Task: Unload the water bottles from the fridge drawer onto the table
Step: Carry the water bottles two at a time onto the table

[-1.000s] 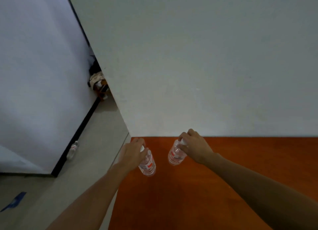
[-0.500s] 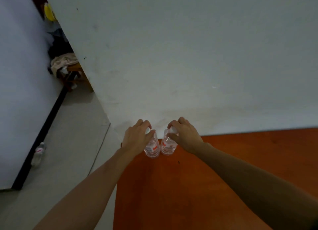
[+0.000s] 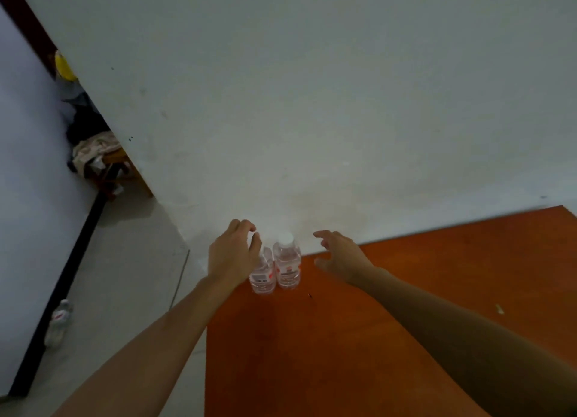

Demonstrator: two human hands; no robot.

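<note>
1. Two water bottles stand upright on the orange-brown worktop [image 3: 390,338] in the head view, near its far left corner and close to the white wall [image 3: 312,104].
2. Left bottle [image 3: 263,276]: clear plastic with a red and white label; its top is hidden behind the left hand [image 3: 232,256].
3. Right bottle [image 3: 288,265]: same type, white cap fully visible. It stands just beside the left bottle; whether the two touch cannot be told.
4. Left hand: reaches in from the lower left, arched over the top of the left bottle. The fingers [image 3: 242,224] curl downward around the cap area with the thumb near the bottle's neck. Whether they grip the bottle or only hover at it cannot be told.
5. Right hand [image 3: 342,256]: positioned to the right of the right bottle and clear of it. The fingers [image 3: 323,235] are spread and empty, palm turned toward the bottle, with a visible gap between hand and bottle.
6. Floor [image 3: 125,276]: grey, left of the worktop. A third bottle [image 3: 57,321] lies on it beside a black baseboard strip [image 3: 62,288].
7. Background, upper left: a gap beside the wall shows a pile of cloth [image 3: 93,149] and a yellow object [image 3: 64,68]; detail is too blurred to identify further.
</note>
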